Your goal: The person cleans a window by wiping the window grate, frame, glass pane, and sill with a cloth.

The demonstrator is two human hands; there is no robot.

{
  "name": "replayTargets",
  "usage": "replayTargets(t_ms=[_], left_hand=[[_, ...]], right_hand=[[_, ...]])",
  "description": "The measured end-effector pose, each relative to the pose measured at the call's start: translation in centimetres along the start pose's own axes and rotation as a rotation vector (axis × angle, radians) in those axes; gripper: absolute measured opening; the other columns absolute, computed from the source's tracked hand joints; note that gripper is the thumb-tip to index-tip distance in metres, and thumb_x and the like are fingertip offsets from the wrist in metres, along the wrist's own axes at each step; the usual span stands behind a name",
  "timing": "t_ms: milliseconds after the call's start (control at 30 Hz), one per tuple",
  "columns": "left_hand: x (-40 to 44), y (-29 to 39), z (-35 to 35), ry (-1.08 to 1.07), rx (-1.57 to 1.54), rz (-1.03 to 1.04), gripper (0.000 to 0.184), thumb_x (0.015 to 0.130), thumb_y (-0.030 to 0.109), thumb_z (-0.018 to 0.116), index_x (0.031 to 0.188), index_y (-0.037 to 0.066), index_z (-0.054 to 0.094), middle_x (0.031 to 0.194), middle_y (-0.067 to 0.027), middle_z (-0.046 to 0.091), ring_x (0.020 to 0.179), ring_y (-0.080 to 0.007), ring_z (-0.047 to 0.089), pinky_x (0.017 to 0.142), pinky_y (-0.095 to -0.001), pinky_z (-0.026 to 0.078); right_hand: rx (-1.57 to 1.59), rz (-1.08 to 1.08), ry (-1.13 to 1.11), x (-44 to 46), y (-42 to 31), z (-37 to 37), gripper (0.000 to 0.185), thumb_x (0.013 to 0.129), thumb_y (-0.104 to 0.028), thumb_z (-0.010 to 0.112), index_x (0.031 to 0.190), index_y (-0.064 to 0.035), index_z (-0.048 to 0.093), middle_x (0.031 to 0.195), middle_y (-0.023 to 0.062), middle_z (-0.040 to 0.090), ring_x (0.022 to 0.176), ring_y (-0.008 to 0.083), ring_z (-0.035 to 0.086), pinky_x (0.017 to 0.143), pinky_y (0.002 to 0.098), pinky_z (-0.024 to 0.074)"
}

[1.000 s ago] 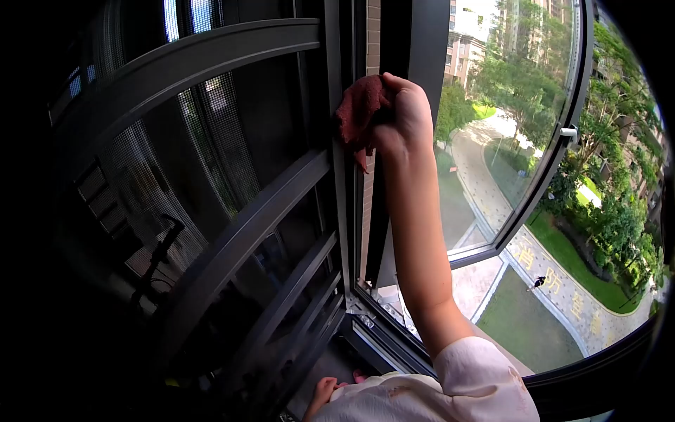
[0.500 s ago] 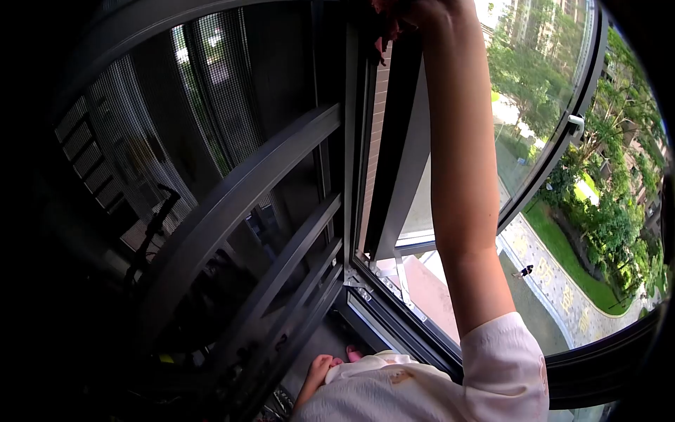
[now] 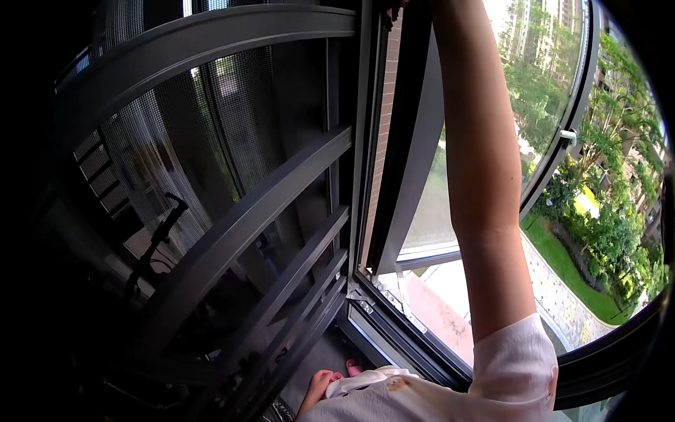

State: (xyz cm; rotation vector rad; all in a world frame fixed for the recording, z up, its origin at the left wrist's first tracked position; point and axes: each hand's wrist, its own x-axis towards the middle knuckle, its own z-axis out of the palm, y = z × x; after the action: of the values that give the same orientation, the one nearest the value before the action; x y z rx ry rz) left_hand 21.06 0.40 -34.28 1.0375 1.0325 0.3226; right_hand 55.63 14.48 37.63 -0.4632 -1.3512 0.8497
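My right arm [image 3: 485, 162] reaches straight up past the open window, and its hand is cut off by the top edge. A scrap of dark red cloth [image 3: 394, 10] shows at the top, left of the forearm, beside the window frame [image 3: 411, 133]. Low in the view, my left hand [image 3: 322, 385] rests at the front of my white shirt [image 3: 422, 401]. Its fingers are curled, and what they hold, if anything, is hidden.
Dark metal railing bars [image 3: 260, 190] curve along the left, with a mesh screen [image 3: 148, 133] behind them. A glass window sash [image 3: 541, 84] with a white handle [image 3: 568, 136] stands open on the right. Trees [image 3: 598, 225] and a paved path [image 3: 559, 288] lie far below.
The view has shifted, so the railing sits lower and farther right. My right hand and most of the red cloth have left the top of the frame. My left hand stays by the shirt.
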Motion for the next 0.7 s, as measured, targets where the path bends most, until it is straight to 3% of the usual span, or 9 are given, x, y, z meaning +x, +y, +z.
replayTargets(t_ms=[100,133,167,200,233,267,300,533,700], left_hand=[[0.1,-0.1,0.0,0.011,-0.020,-0.009,0.020,0.082,0.016,0.052,0.093,-0.001,0.052,0.078,-0.0088,0.059,0.069,-0.0134,0.056,0.061,-0.0245,0.045],[0.3,-0.3,0.0,0.014,-0.031,-0.014,0.020,0.082,0.014,0.053,0.092,-0.002,0.053,0.077,-0.0084,0.060,0.068,-0.0134,0.057,0.061,-0.0243,0.046],[0.2,0.0,0.0,0.013,-0.030,0.002,0.020,0.082,0.014,0.053,0.092,-0.002,0.053,0.077,-0.0084,0.060,0.068,-0.0134,0.057,0.061,-0.0243,0.046],[-0.1,0.4,0.1,0.004,-0.019,-0.009,0.020,0.082,0.016,0.053,0.093,-0.001,0.053,0.078,-0.0081,0.060,0.068,-0.0127,0.056,0.061,-0.0236,0.045],[0.1,0.2,-0.1,-0.004,-0.003,-0.021,0.021,0.082,0.017,0.054,0.094,0.001,0.054,0.078,-0.0079,0.059,0.069,-0.0120,0.055,0.061,-0.0230,0.044],[2.9,-3.6,-2.0,-0.023,0.043,-0.008,0.022,0.082,0.018,0.054,0.095,0.000,0.054,0.078,-0.0079,0.059,0.069,-0.0116,0.055,0.062,-0.0225,0.044],[3.2,-3.8,-2.2,-0.024,0.050,-0.001,0.022,0.082,0.018,0.054,0.095,0.000,0.054,0.078,-0.0079,0.059,0.069,-0.0116,0.055,0.062,-0.0225,0.044],[2.5,-1.6,-1.3,-0.046,0.151,0.051,0.021,0.081,0.018,0.056,0.092,0.000,0.055,0.077,-0.0067,0.059,0.069,-0.0110,0.055,0.062,-0.0218,0.044],[2.0,0.1,-1.3,-0.084,0.197,0.109,0.019,0.081,0.016,0.054,0.090,-0.001,0.055,0.076,-0.0080,0.060,0.069,-0.0127,0.057,0.062,-0.0236,0.045]], right_hand=[[0.033,-0.156,0.058,-1.6,2.0,-1.3,0.023,0.077,-0.010,0.036,0.058,-0.0015,0.047,0.060,0.0182,0.052,0.052,0.0324,0.049,0.052,0.0414,0.0455],[0.134,-0.248,0.340,-3.5,2.9,0.4,0.011,0.074,-0.008,0.045,0.070,-0.0033,0.054,0.075,0.0161,0.054,0.061,0.0290,0.052,0.054,0.0362,0.0462],[0.122,-0.263,0.287,-4.5,3.9,-2.7,0.020,0.083,-0.009,0.038,0.095,0.0024,0.050,0.086,0.0126,0.058,0.080,0.0218,0.057,0.076,0.0323,0.0470],[0.219,-0.247,0.153,-6.2,5.3,-2.8,0.024,0.083,-0.010,0.038,0.101,0.0034,0.049,0.090,0.0143,0.058,0.086,0.0231,0.057,0.078,0.0352,0.0478],[0.176,-0.230,0.335,-8.5,6.1,-1.6,0.026,0.083,-0.010,0.037,0.102,0.0046,0.048,0.092,0.0152,0.058,0.085,0.0246,0.058,0.078,0.0362,0.0472],[0.308,-0.246,0.370,-10.1,7.2,-0.4,0.015,0.077,-0.008,0.046,0.086,0.0018,0.053,0.077,0.0111,0.061,0.062,0.0190,0.060,0.055,0.0279,0.0506],[0.333,-0.236,0.358,-11.7,8.2,-0.7,0.016,0.078,-0.008,0.044,0.086,0.0018,0.053,0.076,0.0105,0.061,0.061,0.0179,0.060,0.053,0.0262,0.0500],[0.454,-0.150,0.349,-19.6,12.2,-1.7,0.036,0.081,-0.016,0.046,0.112,0.0029,0.044,0.101,0.0164,0.055,0.090,0.0250,0.056,0.081,0.0361,0.0444],[0.459,-0.126,0.334,-23.2,13.7,-2.4,0.039,0.080,-0.016,0.047,0.114,0.0034,0.040,0.105,0.0166,0.053,0.091,0.0251,0.055,0.081,0.0350,0.0443]])
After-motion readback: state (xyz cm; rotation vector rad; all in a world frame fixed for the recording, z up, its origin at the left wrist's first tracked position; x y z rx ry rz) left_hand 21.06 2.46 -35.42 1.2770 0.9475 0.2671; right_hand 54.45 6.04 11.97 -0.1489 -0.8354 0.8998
